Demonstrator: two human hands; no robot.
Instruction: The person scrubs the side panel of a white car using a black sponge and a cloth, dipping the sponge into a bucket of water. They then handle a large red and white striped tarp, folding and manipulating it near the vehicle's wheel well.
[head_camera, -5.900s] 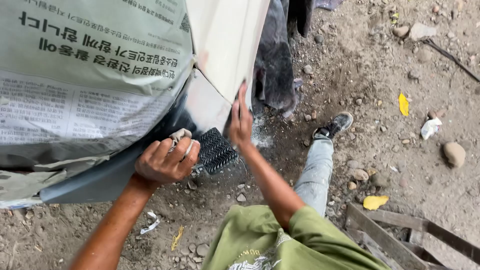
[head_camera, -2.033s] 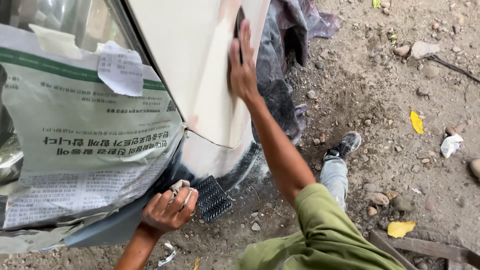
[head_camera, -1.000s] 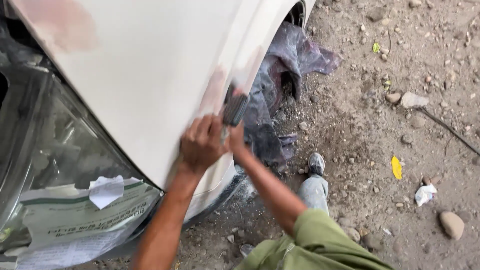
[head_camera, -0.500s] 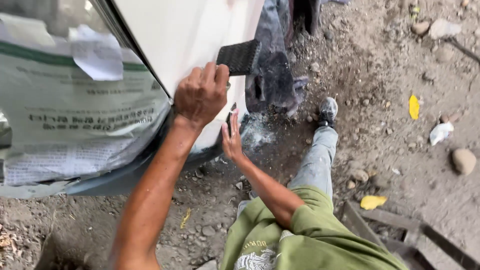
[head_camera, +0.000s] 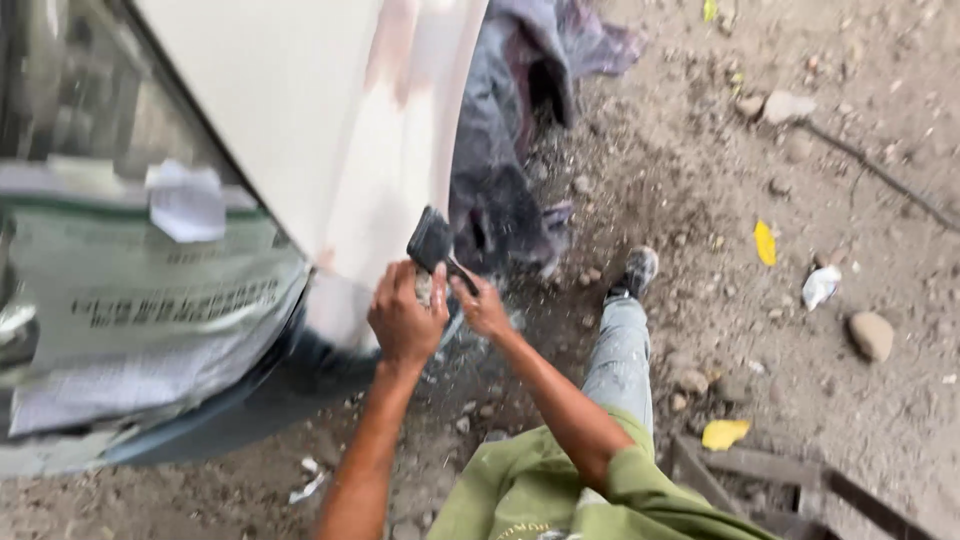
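My left hand (head_camera: 405, 320) is shut on a dark ribbed sanding block (head_camera: 432, 240), held against the lower edge of a white car panel (head_camera: 300, 110) that has pinkish sanded patches. My right hand (head_camera: 483, 305) is just right of it, fingers touching the block's lower end and the panel edge. A green sleeve (head_camera: 640, 480) covers my right arm. My leg in grey jeans (head_camera: 618, 350) stretches out to a dark shoe (head_camera: 636, 272).
Newspaper masking (head_camera: 150, 310) covers the car's glass at left. A dark plastic sheet (head_camera: 510, 150) hangs over the wheel behind the panel. The dirt ground (head_camera: 780, 380) holds stones, yellow leaves and scraps. A wooden frame (head_camera: 770, 480) lies at lower right.
My left hand has brought the block down the panel toward its lower edge. My right hand has come up beside it and now touches the block. The view has shifted.
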